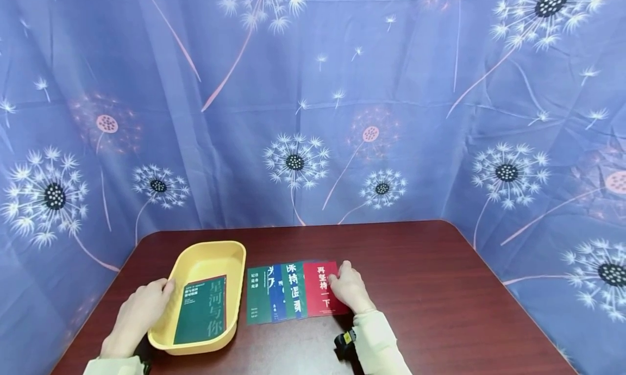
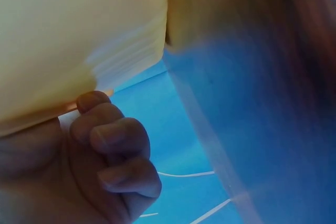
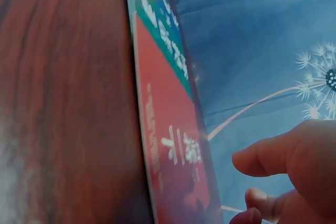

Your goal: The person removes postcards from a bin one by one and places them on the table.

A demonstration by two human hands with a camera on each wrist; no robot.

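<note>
counter (image 1: 440, 288) running pretty wide right of the fanned cards (image 1: 258, 299), yellow tray (image 1: 202, 262) just beside their left edge, left hand (image 1: 139, 312) gripping its rim, right hand (image 1: 352, 292) with fingers kinda loose and parted, right at the red card's (image 1: 314, 296) right edge

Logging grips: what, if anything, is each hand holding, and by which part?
The left hand holds the yellow tray by its left rim. The right hand is at the right edge of the red card; whether it grips cannot be told.
</note>
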